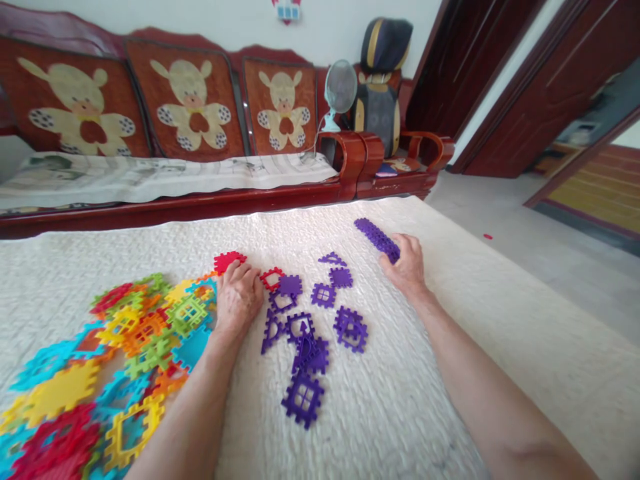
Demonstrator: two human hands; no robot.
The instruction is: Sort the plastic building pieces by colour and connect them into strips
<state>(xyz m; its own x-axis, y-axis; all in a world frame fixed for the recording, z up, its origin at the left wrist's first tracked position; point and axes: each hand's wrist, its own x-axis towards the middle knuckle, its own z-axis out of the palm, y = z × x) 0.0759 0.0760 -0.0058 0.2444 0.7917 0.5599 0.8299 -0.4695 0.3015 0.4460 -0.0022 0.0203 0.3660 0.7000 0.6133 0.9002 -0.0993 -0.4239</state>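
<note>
Purple stack of tiles point(377, 239) sits under the right hand point(407, 265), fingers curled around its end; left hand point(239, 295) rests flat on the colourful pile point(115, 353), gripping nothing.

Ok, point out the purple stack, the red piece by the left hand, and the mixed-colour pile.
purple stack point(375, 236), head view, middle of the row.
red piece point(227, 261), head view, its centre.
mixed-colour pile point(125, 333), head view, an orange piece mid-pile.
</note>
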